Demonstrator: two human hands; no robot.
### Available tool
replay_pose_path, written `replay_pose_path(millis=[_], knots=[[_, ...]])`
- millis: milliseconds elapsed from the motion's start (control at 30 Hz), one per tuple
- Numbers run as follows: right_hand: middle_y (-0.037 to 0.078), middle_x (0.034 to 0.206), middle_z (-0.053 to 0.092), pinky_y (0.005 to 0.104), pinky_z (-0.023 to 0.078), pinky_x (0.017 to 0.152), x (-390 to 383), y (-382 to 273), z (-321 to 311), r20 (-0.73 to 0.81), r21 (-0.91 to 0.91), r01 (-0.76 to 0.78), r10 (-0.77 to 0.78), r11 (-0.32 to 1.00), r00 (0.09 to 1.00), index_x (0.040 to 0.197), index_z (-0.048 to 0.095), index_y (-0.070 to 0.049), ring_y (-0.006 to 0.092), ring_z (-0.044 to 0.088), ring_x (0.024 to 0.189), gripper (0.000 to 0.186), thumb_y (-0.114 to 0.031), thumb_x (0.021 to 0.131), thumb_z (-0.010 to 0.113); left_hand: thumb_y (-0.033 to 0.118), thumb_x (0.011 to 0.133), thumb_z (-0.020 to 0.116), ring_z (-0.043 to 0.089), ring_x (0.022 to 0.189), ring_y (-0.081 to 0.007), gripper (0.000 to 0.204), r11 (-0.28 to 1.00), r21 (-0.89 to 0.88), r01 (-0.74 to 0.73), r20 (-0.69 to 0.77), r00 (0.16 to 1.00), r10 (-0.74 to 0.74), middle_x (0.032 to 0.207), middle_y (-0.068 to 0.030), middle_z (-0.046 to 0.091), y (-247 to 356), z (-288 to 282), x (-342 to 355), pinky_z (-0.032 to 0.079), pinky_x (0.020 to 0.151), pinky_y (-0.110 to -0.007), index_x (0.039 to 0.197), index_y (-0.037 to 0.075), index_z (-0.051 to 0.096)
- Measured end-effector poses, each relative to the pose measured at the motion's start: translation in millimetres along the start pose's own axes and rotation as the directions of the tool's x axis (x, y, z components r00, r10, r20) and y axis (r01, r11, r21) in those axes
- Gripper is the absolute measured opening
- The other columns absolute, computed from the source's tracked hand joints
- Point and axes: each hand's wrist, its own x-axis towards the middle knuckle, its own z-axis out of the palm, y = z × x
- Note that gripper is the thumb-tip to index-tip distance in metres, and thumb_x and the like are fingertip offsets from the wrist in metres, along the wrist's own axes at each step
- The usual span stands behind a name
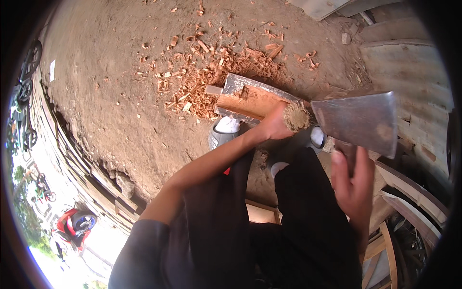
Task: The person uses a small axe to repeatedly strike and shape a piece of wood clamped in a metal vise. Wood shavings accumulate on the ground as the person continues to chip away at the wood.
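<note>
My left hand [273,124] grips a wooden piece [245,102] with a pale reddish, freshly cut hollow and weathered grey edges. A rough, fibrous round end [296,117] sits beside that hand, near the wood's right end. The piece lies between my grey shoes [216,139], over the dirt. My right hand [351,178] holds the handle [346,149] of a broad steel blade [358,123], raised at the right of the wooden piece. My dark-trousered legs [313,207] are bent beneath my arms.
Wood shavings [202,72] are strewn over the dirt ground [110,58]. Corrugated metal sheeting [404,77] stands at the right, with wooden boards [409,188] below it. Stacked planks [86,168] run along the left, with parked motorcycles [77,224] beyond.
</note>
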Motion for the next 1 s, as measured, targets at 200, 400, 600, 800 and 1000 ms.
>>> replay_pose_path(millis=[200,400,600,800,1000], knots=[[0.030,0.087,0.066,0.0561,0.046,0.068,12.2,17.8,15.1,0.213,-0.216,-0.238,0.284,0.947,0.935,0.120,0.054,0.001,0.0515,0.063,0.083,0.030,-0.023,0.102,0.059,0.016,0.081,0.074,0.070,0.090,-0.0334,0.024,0.995,0.074,-0.064,0.051,0.997,0.061,0.095,-0.0167,0.072,-12.7,1.2,-10.1,0.055,0.081,-0.040,0.101,0.003,0.069],[0.030,0.083,0.065,0.0483,0.048,0.064,3.1,20.7,15.7,0.314,-0.067,-0.406,0.406,0.911,0.858,0.124,0.053,0.005,0.0491,0.064,0.075,0.038,-0.028,0.105,0.056,0.020,0.075,0.074,0.068,0.074,-0.0383,0.021,0.937,0.126,-0.325,0.243,0.926,0.288,0.077,-0.0180,0.068,-2.7,9.7,-51.2,0.054,0.066,-0.046,0.086,0.005,0.067],[0.014,0.065,0.060,0.0367,0.045,0.052,0.6,19.0,19.3,0.389,-0.003,-0.521,0.481,0.854,0.786,0.116,0.055,0.003,0.0232,0.059,0.054,0.035,-0.030,0.105,0.057,0.024,0.071,0.075,0.068,0.074,-0.0394,0.024,0.965,0.084,-0.247,0.116,0.965,0.237,0.076,-0.0196,0.068,11.8,-6.8,-43.3,0.053,0.065,-0.047,0.086,0.005,0.069],[0.001,0.058,0.049,0.0275,0.036,0.044,15.5,3.7,13.9,0.369,0.170,-0.592,0.506,0.788,0.780,0.112,0.056,-0.001,0.0075,0.046,0.046,0.024,-0.024,0.107,0.054,0.023,0.070,0.076,0.068,0.071,-0.0384,0.025,0.957,0.204,-0.206,-0.013,0.977,0.213,0.073,-0.0192,0.067,19.1,-44.2,-28.2,0.053,0.064,-0.045,0.085,0.005,0.070],[-0.001,0.060,0.047,0.0246,0.034,0.042,28.1,-3.4,18.8,0.400,0.220,-0.597,0.487,0.772,0.777,0.114,0.055,-0.002,0.0055,0.042,0.045,0.020,-0.021,0.107,0.051,0.031,0.066,0.080,0.070,0.081,-0.0384,0.044,0.867,0.495,-0.058,0.243,0.967,-0.073,0.082,-0.0211,0.070,9.3,-43.1,-45.6,0.056,0.075,-0.047,0.100,0.004,0.075]])
